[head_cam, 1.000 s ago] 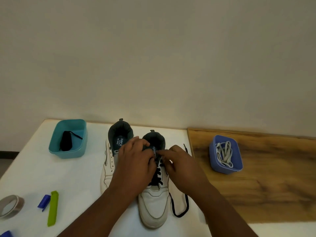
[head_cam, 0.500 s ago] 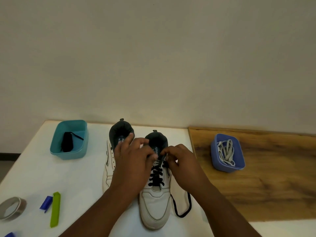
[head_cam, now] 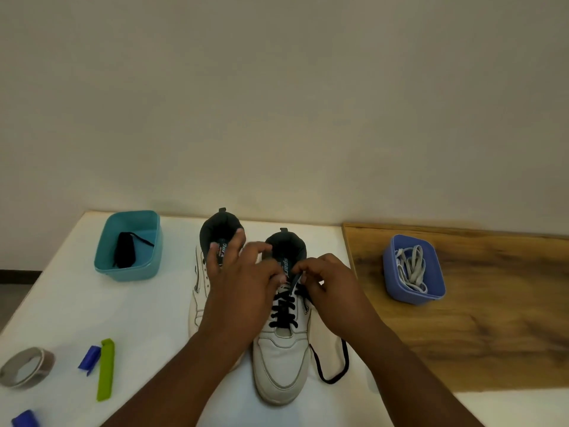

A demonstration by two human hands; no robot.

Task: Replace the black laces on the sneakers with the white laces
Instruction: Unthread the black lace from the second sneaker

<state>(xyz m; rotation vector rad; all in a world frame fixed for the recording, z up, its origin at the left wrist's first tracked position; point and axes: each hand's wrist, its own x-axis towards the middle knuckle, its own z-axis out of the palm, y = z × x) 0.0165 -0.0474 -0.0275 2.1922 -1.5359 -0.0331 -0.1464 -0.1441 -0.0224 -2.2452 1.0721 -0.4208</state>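
Unlacing is under way: the right hand (head_cam: 331, 285) fingers pinch the black flat lace (head_cam: 284, 306) atop the white leather sneaker (head_cam: 281, 362), the left hand (head_cam: 243, 282) with curled fingers steadies its tongue, and next comes drawing the lace free of each eyelet.

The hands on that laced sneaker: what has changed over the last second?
The left hand has opened out, fingers spreading over both shoe collars. The right hand stays pinching the black lace at the top eyelets of the right-side sneaker; more tongue shows between the hands. The loose lace end still loops beside the shoe. Both sneakers, the teal bin and the blue bin of white laces have not moved.
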